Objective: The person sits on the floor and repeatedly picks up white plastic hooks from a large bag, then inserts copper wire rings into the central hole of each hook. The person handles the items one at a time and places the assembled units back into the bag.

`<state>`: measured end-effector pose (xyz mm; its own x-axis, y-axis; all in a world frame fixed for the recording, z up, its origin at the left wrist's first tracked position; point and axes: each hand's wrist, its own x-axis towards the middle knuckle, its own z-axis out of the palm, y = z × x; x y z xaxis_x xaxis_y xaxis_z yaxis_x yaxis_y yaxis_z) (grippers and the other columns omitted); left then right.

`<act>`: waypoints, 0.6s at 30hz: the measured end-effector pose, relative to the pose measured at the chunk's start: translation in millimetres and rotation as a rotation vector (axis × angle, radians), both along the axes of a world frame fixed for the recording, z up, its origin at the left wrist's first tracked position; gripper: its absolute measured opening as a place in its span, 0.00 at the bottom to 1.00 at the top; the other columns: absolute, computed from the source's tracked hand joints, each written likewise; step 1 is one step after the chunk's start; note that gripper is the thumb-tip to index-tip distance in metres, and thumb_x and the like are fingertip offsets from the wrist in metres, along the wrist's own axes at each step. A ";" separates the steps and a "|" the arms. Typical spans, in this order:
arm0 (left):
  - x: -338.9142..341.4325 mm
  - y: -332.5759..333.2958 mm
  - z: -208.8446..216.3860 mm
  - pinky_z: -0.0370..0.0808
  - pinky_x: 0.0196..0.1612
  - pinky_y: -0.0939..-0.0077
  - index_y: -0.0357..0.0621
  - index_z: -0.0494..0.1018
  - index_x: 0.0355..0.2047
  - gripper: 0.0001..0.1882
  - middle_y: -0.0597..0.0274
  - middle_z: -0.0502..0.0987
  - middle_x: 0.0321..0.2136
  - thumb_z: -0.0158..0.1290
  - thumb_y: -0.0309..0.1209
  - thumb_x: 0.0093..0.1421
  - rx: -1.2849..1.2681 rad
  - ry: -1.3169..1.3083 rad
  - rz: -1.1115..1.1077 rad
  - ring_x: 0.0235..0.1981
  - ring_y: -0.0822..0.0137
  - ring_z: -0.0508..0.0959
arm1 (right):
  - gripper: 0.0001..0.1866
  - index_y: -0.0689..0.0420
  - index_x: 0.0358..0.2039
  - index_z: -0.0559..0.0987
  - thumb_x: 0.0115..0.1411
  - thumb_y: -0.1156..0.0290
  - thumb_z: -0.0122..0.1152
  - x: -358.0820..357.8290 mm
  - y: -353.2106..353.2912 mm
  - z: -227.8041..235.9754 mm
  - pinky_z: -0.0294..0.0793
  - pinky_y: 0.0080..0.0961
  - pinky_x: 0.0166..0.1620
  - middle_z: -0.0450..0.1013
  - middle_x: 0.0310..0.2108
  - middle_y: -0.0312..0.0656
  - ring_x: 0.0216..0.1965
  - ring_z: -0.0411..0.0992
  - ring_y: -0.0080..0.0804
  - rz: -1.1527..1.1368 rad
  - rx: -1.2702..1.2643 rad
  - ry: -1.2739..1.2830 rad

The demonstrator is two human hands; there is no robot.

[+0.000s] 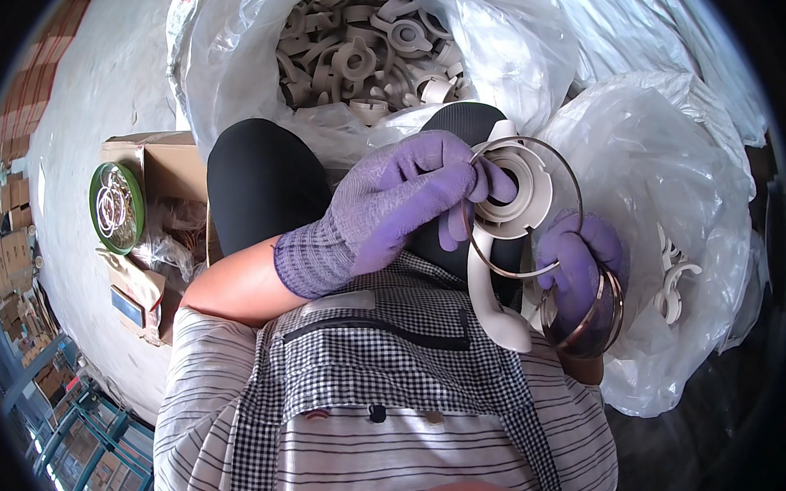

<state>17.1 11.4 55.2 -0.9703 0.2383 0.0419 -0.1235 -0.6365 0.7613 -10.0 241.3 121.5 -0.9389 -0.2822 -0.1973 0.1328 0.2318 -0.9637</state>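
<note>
Both hands wear purple coated gloves. My left hand (400, 202) is closed in a pinch on the left side of a large thin metal ring (576, 183). That ring stands in front of an off-white plastic collar with a curved handle (498, 318), and my left fingertips reach into the collar's round opening. The collar lies over my right thigh, its handle pointing toward me. My right hand (584, 260) is closed at the ring's lower right side. Several more metal rings (619, 311) hang around the fingers of my right hand, where the palm is hidden.
Ahead, a plastic-lined bag (231, 61) holds many off-white collars (354, 61). Another clear bag (650, 167) on the right has a few pieces (672, 292) inside. At left, a green round tray (138, 207) of thin rings sits by an open cardboard box (169, 162).
</note>
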 end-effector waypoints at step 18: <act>3.2 -6.0 15.0 0.75 0.36 0.82 0.31 0.72 0.51 0.19 0.58 0.81 0.31 0.44 0.36 0.72 0.053 -0.166 -0.089 0.28 0.73 0.79 | 0.07 0.63 0.26 0.74 0.61 0.78 0.54 -4.8 6.6 -0.1 0.60 0.20 0.22 0.66 0.20 0.37 0.19 0.63 0.21 -0.009 -0.117 -0.082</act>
<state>20.3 5.4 70.2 -0.9402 0.3250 -0.1021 -0.3020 -0.6564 0.6913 -14.8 247.8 121.4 -0.9236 -0.2991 -0.2399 0.2140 0.1172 -0.9698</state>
